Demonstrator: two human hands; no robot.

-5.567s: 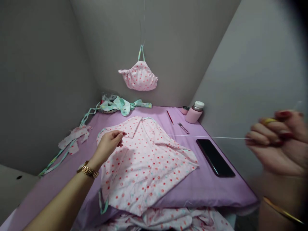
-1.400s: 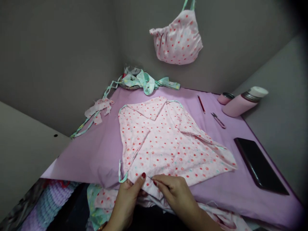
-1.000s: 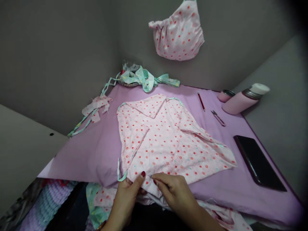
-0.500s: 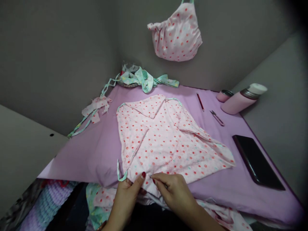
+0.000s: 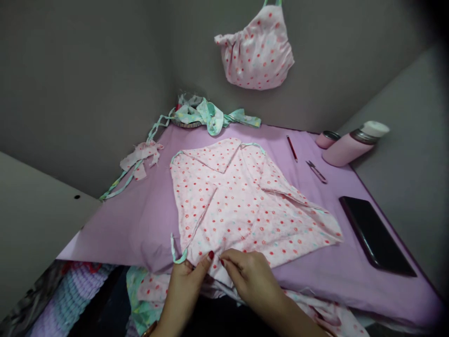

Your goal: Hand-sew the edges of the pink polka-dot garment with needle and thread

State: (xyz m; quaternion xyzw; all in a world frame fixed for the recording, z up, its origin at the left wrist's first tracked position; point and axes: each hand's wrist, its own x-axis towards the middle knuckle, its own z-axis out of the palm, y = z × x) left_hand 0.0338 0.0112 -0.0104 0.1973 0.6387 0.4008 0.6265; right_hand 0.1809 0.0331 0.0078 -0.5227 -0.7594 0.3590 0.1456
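A pink cloth piece [image 5: 235, 201] with red dots and thin mint-green edging lies spread over the lilac-covered table, its corners folded in. At its near edge, my left hand [image 5: 187, 283] pinches the cloth between thumb and fingers. Close beside it, my right hand [image 5: 249, 274] is closed, with thumb and forefinger pressed together at the same edge. A thin, needle-like tool seems to be in those fingertips, mostly hidden. Left of my left hand, a loose mint-green strip [image 5: 178, 257] curls out from the cloth.
Small thread snips [image 5: 316, 172], a red pencil [image 5: 292, 149], a black phone-like slab [image 5: 375, 236] and a pink bottle [image 5: 351, 147] are on the right. Mint-green strips [image 5: 213, 117] lie at the back. A dotted cloth pouch [image 5: 259, 51] hangs above. More dotted fabric [image 5: 150, 290] drapes below the near edge.
My right fingers have shifted very slightly at the cloth's near edge, and the tool between them shows less. My left hand keeps its pinch. Everything else has stayed in place.
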